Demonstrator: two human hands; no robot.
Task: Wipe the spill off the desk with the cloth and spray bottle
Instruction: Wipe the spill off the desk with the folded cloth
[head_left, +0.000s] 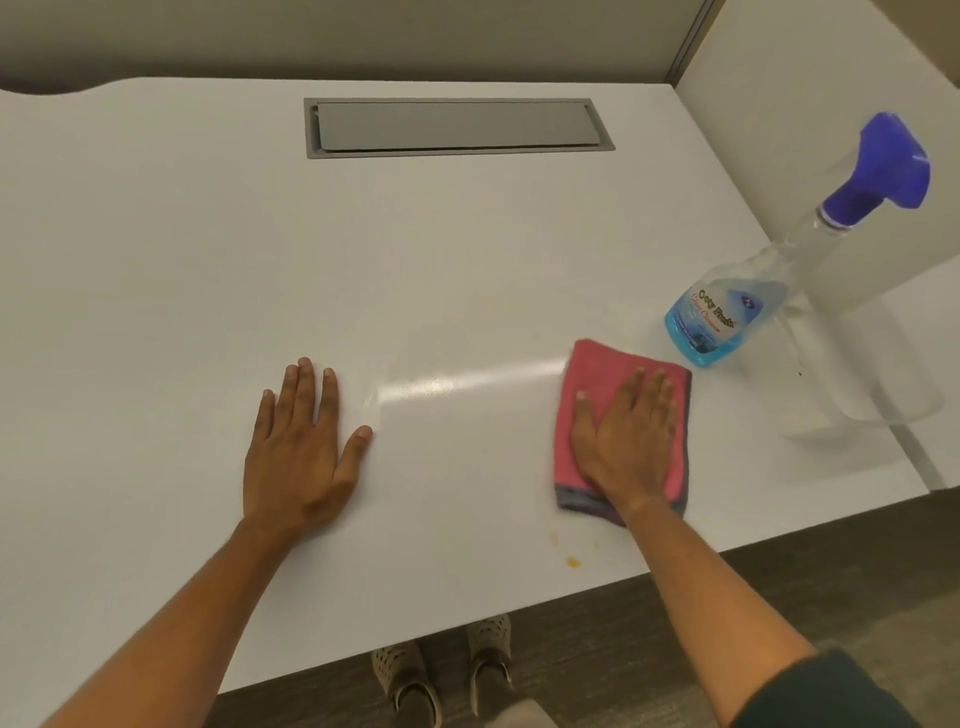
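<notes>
The right hand (626, 441) lies flat, fingers straight and together, pressing the pink cloth (621, 431) onto the white bench (467, 260) at lower right of the frame. The left hand (301, 447) rests palm-down, fingers spread, left of centre. Orange spill spots (571, 560) sit just below the cloth. The spray bottle (779, 270) stands upright at right.

Right hand (623, 436) presses pink cloth (597, 374) flat on desk (467, 260).
</notes>
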